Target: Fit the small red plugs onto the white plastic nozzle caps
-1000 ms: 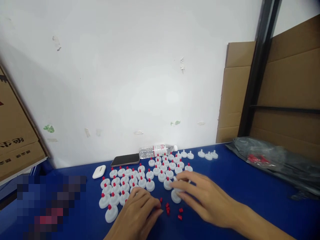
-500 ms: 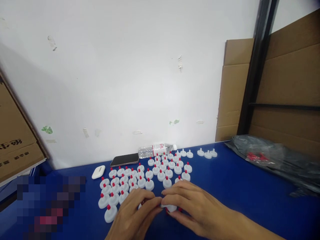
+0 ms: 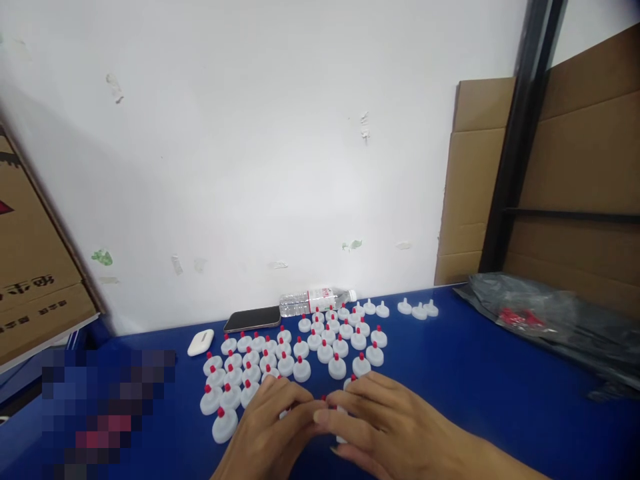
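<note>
At the front of the blue table, my left hand (image 3: pixel 277 423) and my right hand (image 3: pixel 383 420) meet fingertip to fingertip. Closed fingers of the right hand hold a white plastic nozzle cap (image 3: pixel 341 427), mostly hidden behind them. The left thumb and forefinger pinch at its nozzle end; a bit of red shows there, seemingly a small red tip cap (image 3: pixel 324 399), largely covered. Beyond the hands stand several white nozzle caps with red tips (image 3: pixel 301 369), in loose rows. A few white nozzle caps without red tips (image 3: pixel 419 311) stand at the back right.
A clear water bottle (image 3: pixel 295 305) lies along the wall, beside a dark phone (image 3: pixel 253 320) and a white earphone case (image 3: pixel 201 343). At right, a grey plastic bag (image 3: pixel 480 293) lies under a clear bag of red pieces (image 3: pixel 523 319). Cardboard (image 3: pixel 473 187) leans behind. A blurred patch covers the lower left.
The right fingers have closed further over the white nozzle cap, and its nozzle between the hands is now hidden. The whole view has shifted slightly to the right.
</note>
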The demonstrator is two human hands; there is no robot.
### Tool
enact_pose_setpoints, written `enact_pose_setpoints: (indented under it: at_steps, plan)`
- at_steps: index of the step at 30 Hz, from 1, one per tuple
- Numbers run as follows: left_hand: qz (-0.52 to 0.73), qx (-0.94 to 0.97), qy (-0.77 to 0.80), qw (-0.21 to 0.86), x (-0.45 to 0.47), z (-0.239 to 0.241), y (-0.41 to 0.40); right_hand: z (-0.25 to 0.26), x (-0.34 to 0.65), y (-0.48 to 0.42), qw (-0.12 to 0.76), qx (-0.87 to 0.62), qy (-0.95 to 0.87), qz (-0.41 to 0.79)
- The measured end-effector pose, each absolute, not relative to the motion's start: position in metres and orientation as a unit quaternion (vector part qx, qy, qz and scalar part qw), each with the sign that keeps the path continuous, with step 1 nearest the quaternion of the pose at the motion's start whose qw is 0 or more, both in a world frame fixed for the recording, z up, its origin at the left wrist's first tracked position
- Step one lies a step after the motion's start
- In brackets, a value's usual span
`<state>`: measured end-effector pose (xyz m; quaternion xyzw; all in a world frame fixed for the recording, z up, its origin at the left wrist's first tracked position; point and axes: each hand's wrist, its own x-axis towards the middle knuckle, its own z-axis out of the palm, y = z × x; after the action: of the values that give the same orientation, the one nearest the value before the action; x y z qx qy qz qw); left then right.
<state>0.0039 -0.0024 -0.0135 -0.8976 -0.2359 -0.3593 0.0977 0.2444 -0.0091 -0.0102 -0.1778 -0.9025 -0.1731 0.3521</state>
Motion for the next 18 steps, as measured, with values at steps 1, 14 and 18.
enact_pose_setpoints:
  at_steps: [1, 14, 18]
  plan:
    - [-0.356, -0.898, -0.237, 0.103, 0.0032, -0.0114, -0.0021, -0.0096, 0.2435, -0.0099, 0.354, -0.181, -0.899, -0.184]
    - [-0.317, -0.908, -0.249, 0.113, 0.0004, -0.0146, 0.0004, -0.0095, 0.2367, -0.0109, 0.397, -0.182, -0.867, -0.241]
    - [-0.332, -0.904, -0.248, 0.107, -0.0009, -0.016, 0.0007, -0.01, 0.2393, -0.0095, 0.384, -0.181, -0.877, -0.228]
